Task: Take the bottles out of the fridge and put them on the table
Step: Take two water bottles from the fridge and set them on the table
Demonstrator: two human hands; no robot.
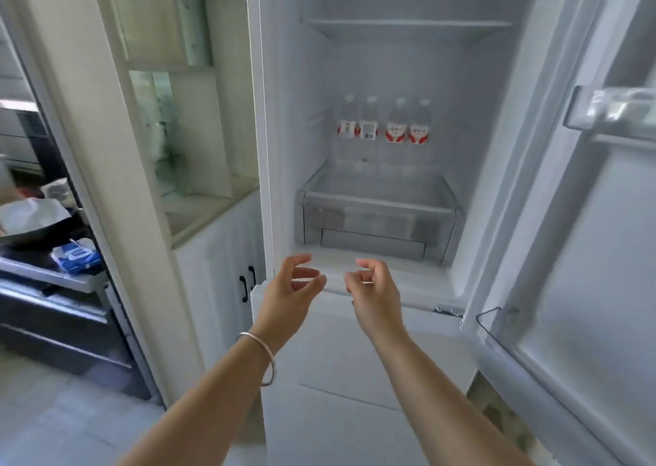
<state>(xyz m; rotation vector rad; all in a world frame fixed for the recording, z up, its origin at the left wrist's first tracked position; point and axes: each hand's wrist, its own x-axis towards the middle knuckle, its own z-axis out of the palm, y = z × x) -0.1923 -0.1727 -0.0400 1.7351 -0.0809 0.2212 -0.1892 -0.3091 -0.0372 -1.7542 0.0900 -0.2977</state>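
Head view: four clear bottles (384, 126), red-white labels, upright in fridge (479, 117).

Bottles (385, 124) carry red-and-white labels (print too blurred to read).

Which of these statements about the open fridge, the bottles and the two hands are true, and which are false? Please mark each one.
1. Four water bottles stand in a row on a shelf at the back of the fridge. True.
2. The left hand grips one bottle. False: it holds nothing and its fingers are loosely curled, in front of the fridge.
3. The fridge door stands open on the right side. True.
4. The right hand wears a bracelet. False: the bracelet is on the left wrist.
5. The clear drawer lies below the bottles. True.
6. The shelf above the bottles holds jars. False: nothing is visible on it.
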